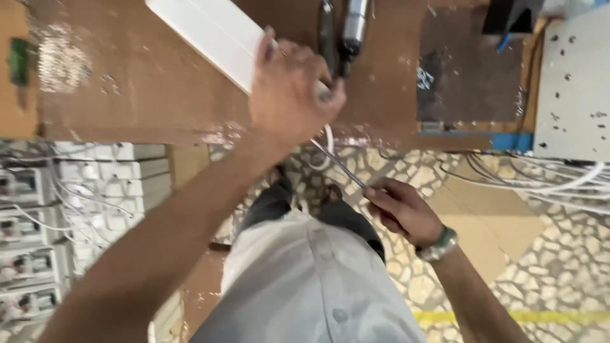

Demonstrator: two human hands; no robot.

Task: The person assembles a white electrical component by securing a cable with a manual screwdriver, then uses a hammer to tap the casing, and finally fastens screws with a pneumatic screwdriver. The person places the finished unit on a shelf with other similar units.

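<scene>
Stretching wire (340, 164) between both fingers.

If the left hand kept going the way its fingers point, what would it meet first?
Probably the dark power tool lying on the brown workbench, just beyond the left hand; depth is unclear. The white panel lies beside it.

Looked like an electrical workshop: scarred wooden workbench (127, 95), power tool (352, 28), stacked white electrical units (38, 241) left, loose cables (559, 184) right.
</scene>
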